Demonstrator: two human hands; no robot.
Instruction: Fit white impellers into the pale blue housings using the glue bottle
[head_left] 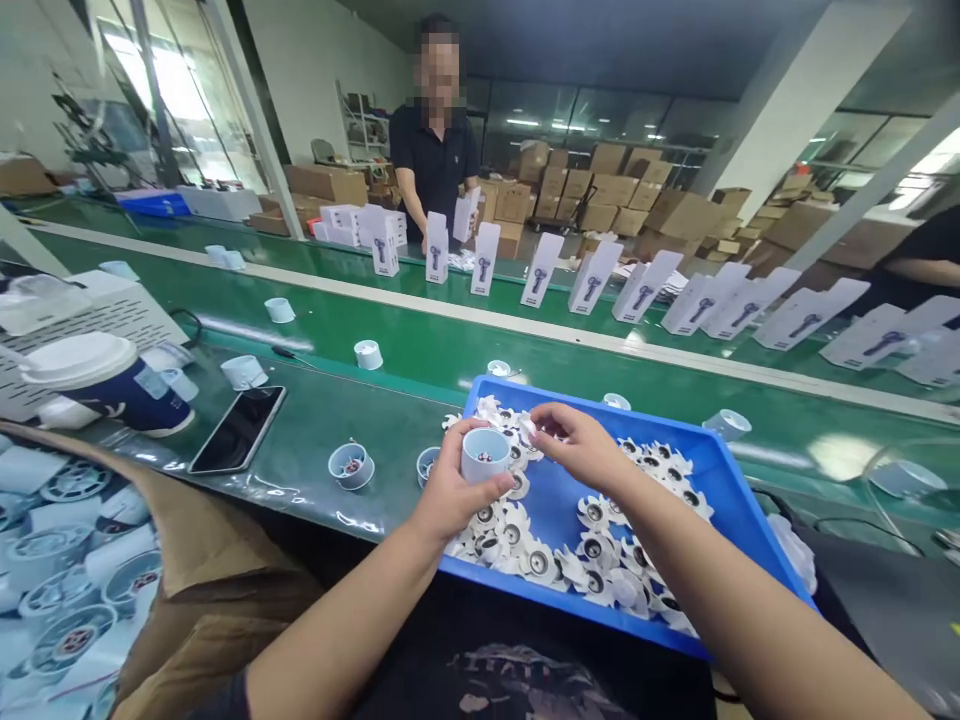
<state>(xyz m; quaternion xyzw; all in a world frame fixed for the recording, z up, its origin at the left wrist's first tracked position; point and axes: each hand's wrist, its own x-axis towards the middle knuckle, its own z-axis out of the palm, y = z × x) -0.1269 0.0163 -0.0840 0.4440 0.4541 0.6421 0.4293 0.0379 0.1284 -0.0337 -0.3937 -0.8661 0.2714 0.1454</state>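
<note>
My left hand (442, 492) is wrapped round a light blue round plastic housing (484, 447), its open end up, with small red and silver parts inside. My right hand (581, 448) is closed in a pinch on a small white fan wheel (528, 431), mostly hidden by the fingers, just to the right of the housing. Both hands are above a blue tray (544, 500) holding many loose white fan wheels (538, 562) with dark hubs. Another housing (351, 467) with wires stands on the bench to the left, and one more (427, 464) sits partly behind my left hand.
A phone (238, 430) and a lidded paper cup (112, 380) lie at left. A cardboard box (217, 560) full of blue housings is below them. Beyond runs a green conveyor (420, 330) with scattered housings and upright white boxes (538, 270). A person (433, 150) stands across it handling boxes.
</note>
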